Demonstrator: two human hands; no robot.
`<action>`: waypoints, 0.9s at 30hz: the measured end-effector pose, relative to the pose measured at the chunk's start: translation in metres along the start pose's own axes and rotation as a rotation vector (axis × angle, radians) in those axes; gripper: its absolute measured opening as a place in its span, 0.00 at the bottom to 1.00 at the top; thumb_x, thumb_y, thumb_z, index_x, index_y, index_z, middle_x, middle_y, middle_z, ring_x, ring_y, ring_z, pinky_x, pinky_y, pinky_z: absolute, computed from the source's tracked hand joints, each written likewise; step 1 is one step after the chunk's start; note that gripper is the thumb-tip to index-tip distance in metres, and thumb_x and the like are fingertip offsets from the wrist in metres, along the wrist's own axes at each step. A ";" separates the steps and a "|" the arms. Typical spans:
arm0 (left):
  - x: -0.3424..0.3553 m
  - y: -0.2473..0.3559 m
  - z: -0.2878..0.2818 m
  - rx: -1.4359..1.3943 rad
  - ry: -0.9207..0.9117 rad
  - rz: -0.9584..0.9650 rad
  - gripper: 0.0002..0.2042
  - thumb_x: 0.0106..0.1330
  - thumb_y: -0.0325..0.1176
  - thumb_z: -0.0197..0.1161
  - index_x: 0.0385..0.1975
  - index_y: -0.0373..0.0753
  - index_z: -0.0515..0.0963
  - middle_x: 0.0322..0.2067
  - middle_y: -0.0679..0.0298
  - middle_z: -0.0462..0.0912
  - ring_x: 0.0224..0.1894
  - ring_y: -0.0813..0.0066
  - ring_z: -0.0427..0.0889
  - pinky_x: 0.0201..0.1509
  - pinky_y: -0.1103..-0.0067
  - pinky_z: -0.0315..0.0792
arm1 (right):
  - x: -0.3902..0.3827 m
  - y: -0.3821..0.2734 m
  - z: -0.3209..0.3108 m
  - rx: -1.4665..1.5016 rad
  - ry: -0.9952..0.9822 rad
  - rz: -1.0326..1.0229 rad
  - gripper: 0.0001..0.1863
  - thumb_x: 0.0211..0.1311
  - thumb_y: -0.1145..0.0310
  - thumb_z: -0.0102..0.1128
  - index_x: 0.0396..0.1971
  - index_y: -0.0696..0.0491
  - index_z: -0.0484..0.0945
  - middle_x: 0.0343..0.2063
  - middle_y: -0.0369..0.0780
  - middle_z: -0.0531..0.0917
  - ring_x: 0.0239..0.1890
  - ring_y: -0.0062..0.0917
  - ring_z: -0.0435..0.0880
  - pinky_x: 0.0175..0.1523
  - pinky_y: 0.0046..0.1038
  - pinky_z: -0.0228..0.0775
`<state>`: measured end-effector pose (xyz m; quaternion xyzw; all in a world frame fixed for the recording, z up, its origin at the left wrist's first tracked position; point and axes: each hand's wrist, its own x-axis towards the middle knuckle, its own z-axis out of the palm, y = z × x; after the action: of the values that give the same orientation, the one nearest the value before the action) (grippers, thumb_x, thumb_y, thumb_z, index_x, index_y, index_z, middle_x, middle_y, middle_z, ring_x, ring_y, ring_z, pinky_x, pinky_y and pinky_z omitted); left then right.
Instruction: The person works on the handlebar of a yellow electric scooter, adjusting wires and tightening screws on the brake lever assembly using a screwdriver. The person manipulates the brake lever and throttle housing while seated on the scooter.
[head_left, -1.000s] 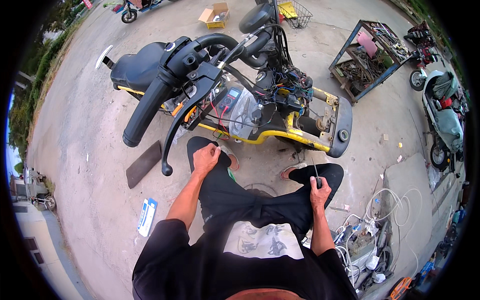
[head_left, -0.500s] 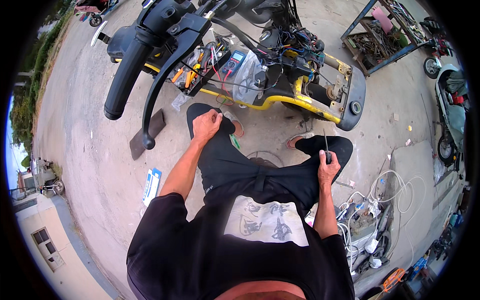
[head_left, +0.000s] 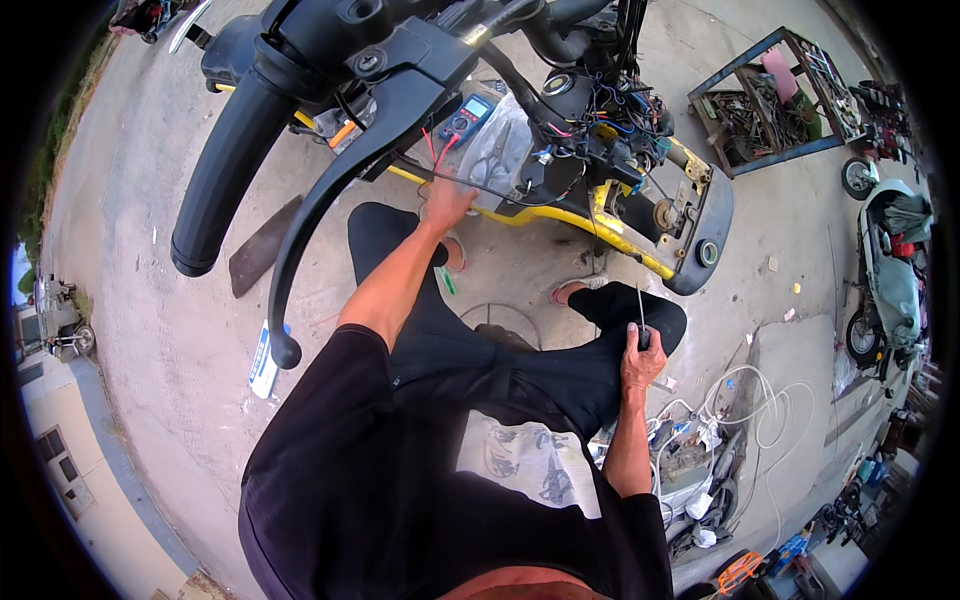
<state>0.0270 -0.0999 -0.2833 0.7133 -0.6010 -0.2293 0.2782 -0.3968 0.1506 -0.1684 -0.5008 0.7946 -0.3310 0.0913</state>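
Observation:
My left hand (head_left: 448, 200) reaches to the yellow-framed scooter (head_left: 642, 246), at the plastic bag (head_left: 492, 140) and red leads below a blue multimeter (head_left: 465, 120); its fingertips are too hidden to show what they touch. My right hand (head_left: 640, 355) is closed on the dark handle of a thin screwdriver (head_left: 641, 310), held upright at my right knee. Tangled wires and connectors (head_left: 620, 135) sit exposed at the scooter's front. The black handlebar grip (head_left: 225, 170) and brake lever (head_left: 290, 280) hang over the upper left, with orange-handled tools (head_left: 344, 133) behind them.
A metal tool cart (head_left: 745, 165) stands at upper right; parked scooters (head_left: 890, 250) line the right edge. Coiled white cable (head_left: 760, 400) and scrap lie at lower right. A dark board (head_left: 262, 240) and blue-white package (head_left: 265, 365) lie on the ground at left. A building (head_left: 55, 440) is far left.
My left hand has left my left knee and moved forward and right to the scooter beside the multimeter. My right hand still holds the screwdriver by my knee. The view has shifted.

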 end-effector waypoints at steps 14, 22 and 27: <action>0.075 -0.012 -0.011 0.194 -0.079 -0.254 0.34 0.62 0.43 0.71 0.68 0.38 0.69 0.62 0.42 0.76 0.64 0.37 0.75 0.67 0.51 0.71 | 0.010 0.025 -0.003 -0.128 -0.028 0.083 0.18 0.64 0.52 0.75 0.36 0.54 0.86 0.20 0.45 0.83 0.21 0.38 0.81 0.32 0.39 0.74; 0.089 -0.010 -0.008 0.604 0.231 -0.108 0.23 0.64 0.43 0.71 0.53 0.36 0.74 0.54 0.54 0.75 0.57 0.52 0.79 0.57 0.52 0.74 | 0.010 0.035 0.000 -0.096 -0.036 0.098 0.16 0.64 0.54 0.75 0.36 0.53 0.85 0.19 0.44 0.82 0.19 0.36 0.78 0.30 0.39 0.72; 0.102 0.004 -0.016 0.338 0.082 0.362 0.19 0.61 0.27 0.65 0.53 0.37 0.74 0.49 0.51 0.74 0.55 0.47 0.76 0.60 0.56 0.71 | 0.009 0.033 -0.004 -0.157 -0.038 0.091 0.17 0.64 0.53 0.75 0.36 0.53 0.85 0.20 0.45 0.82 0.20 0.38 0.79 0.30 0.40 0.72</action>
<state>0.0529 -0.1990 -0.2680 0.6389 -0.7372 -0.0429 0.2155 -0.4274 0.1544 -0.1838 -0.4760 0.8382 -0.2535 0.0817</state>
